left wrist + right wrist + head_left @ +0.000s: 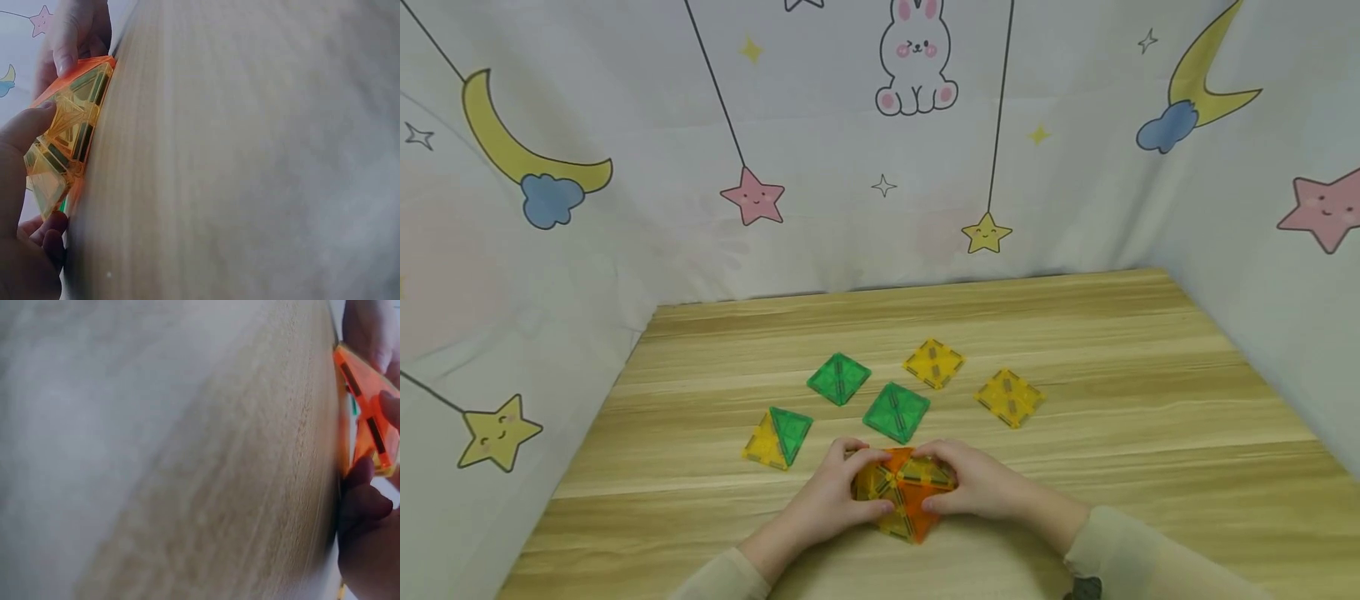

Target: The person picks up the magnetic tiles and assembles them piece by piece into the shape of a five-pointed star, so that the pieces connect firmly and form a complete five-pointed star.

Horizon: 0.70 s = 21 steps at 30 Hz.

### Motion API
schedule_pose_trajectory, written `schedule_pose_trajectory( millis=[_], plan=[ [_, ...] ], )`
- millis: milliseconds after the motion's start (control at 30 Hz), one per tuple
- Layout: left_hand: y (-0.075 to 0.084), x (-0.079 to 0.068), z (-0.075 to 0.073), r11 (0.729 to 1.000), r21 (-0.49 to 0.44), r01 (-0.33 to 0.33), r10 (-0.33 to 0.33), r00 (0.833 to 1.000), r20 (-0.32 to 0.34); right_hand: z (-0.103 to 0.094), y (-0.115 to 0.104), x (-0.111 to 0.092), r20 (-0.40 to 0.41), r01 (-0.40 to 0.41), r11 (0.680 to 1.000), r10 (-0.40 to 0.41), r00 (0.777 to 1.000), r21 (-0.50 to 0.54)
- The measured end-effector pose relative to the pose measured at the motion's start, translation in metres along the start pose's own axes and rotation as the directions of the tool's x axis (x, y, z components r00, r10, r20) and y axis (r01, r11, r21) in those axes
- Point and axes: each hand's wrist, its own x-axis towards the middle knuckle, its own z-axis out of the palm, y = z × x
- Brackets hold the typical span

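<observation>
Both hands grip a low peaked shape of translucent magnetic tiles [917, 502], made of yellow and orange triangles meeting at a top point, near the table's front. My left hand [832, 495] holds its left side, thumb in front and fingers behind. On the right side, my right hand [978, 481] holds it the same way, its thumb on an orange triangle. In the left wrist view, yellow triangles [65, 125] with dark edge magnets face the camera. An orange triangle [365, 394] fills the near side in the right wrist view. The shape's far side is mostly hidden.
Flat tile pairs lie behind the hands on the wooden table [1112, 400]: two green diamonds [839, 378], two yellow diamonds [1010, 397] and a yellow-green pair [778, 437] at left. A patterned cloth [820, 242] hangs around the table's back and sides.
</observation>
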Motion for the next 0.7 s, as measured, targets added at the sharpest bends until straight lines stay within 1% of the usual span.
schedule_pose_trajectory(
  millis=[133, 300, 400, 567, 700],
  plan=[
    [-0.0005, -0.0003, 0.0001, 1.000, 0.018, 0.000, 0.000, 1.000, 0.001, 0.0003, -0.0004, -0.0005, -0.008, -0.008, 0.999, 0.007, 1.000, -0.034],
    [-0.0020, -0.0004, 0.0009, 0.995, 0.096, -0.010, 0.011, 1.000, -0.010, -0.0005, -0.0031, -0.0013, -0.006, -0.017, 0.996, 0.016, 1.000, -0.091],
    [-0.0029, -0.0002, 0.0010, 0.992, 0.128, -0.019, 0.021, 1.000, -0.019, -0.0001, -0.0038, -0.0010, -0.005, 0.000, 0.993, 0.000, 1.000, -0.118],
    [-0.0033, -0.0002, 0.0005, 0.989, 0.144, -0.026, 0.030, 0.999, -0.025, 0.0016, -0.0024, 0.0003, -0.012, 0.026, 0.988, -0.028, 1.000, -0.151],
    [-0.0039, 0.0002, 0.0005, 0.987, 0.156, -0.033, 0.036, 0.999, -0.021, 0.0021, -0.0009, 0.0009, -0.012, 0.033, 0.985, -0.035, 0.999, -0.168]
  ],
)
